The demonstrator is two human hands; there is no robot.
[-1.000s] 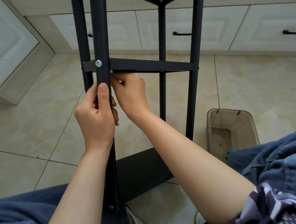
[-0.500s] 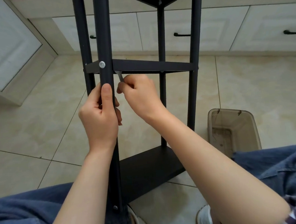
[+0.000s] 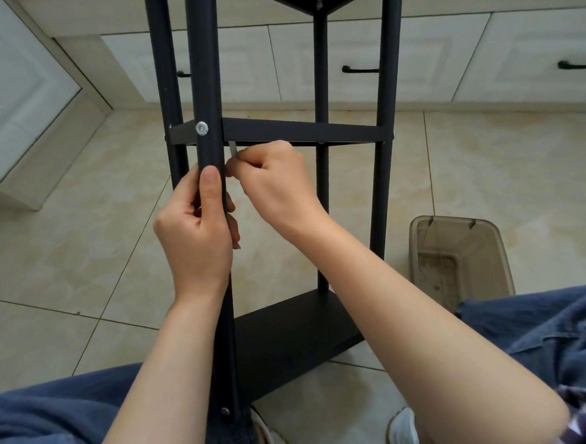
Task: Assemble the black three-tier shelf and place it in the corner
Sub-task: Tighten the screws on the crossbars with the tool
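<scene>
I had the left hand [image 3: 196, 234] closed round the front post [image 3: 203, 73] of the shelf [image 3: 384, 79], below the middle tier [image 3: 300, 132]. The thumb lay straight up the face of the post and the fingers wrapped round behind it, with fingertips showing on the post's right side. Firm grip, nothing else in that hand.

The right hand [image 3: 275, 185] sat just right of the left, close beside it, back of the hand toward the camera, fingers curled tight. It pinched a small silver key [image 3: 233, 149]. The key stuck up out of the fist and its top end reached the underside of the middle tier, just right of the post. I could not tell what the tip sat in; the tier's edge hid it.

A silver screw [image 3: 202, 128] sat in the post above the left thumb, at tier height, touched by neither hand.

The shelf stood upright on the floor [image 3: 77, 200] straight ahead of both hands, between knees in jeans [image 3: 40, 426]. Its bottom tier [image 3: 292, 342] lay below the right forearm. A lower screw [image 3: 225, 412] showed on the post beneath the left forearm. A shoe [image 3: 403, 428] showed under the right forearm.

A clear brown bin [image 3: 458, 256] stood right of the right forearm, well apart from the hand. White cabinets [image 3: 428, 52] ran beyond both hands, past the shelf.
</scene>
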